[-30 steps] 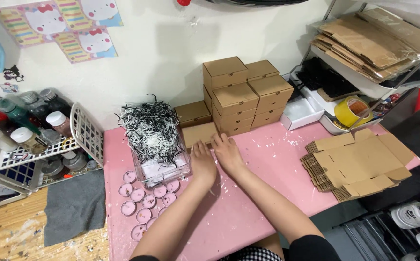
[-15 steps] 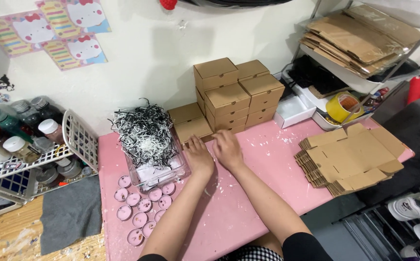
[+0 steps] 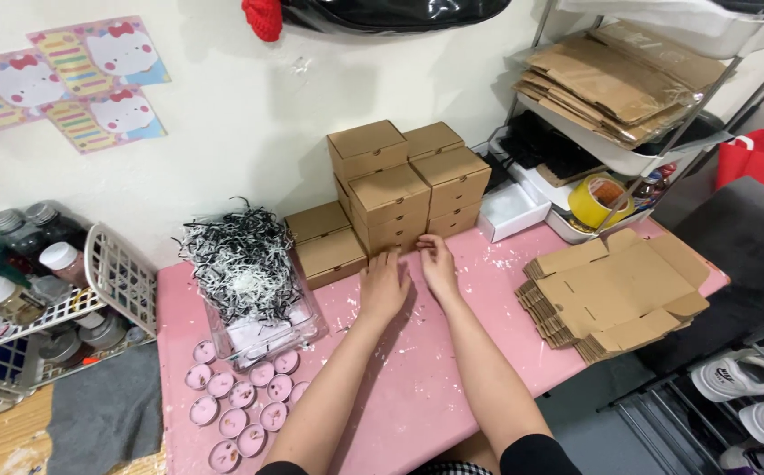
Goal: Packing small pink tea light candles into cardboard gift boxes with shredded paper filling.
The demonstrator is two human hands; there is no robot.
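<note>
Both my hands rest on the pink table (image 3: pixel 417 396), side by side, in front of a stack of closed brown cardboard boxes (image 3: pixel 404 189). My left hand (image 3: pixel 383 284) lies flat with fingers together, fingertips almost touching the lowest box. My right hand (image 3: pixel 437 264) sits just to its right, fingers curled near the same box's front edge. Neither hand grips anything that I can see. Two low brown boxes (image 3: pixel 325 244) stand left of the stack.
A clear container of black and white shredded paper (image 3: pixel 245 273) stands left, with several small pink round candles (image 3: pixel 241 396) before it. Flat unfolded box blanks (image 3: pixel 615 290) lie right. A white basket of bottles (image 3: pixel 43 290), a yellow tape roll (image 3: pixel 600 200) and shelves flank the table.
Both hands have slid forward across the table toward the stacked boxes. The view has tilted slightly, bringing the boxes lower in the frame.
</note>
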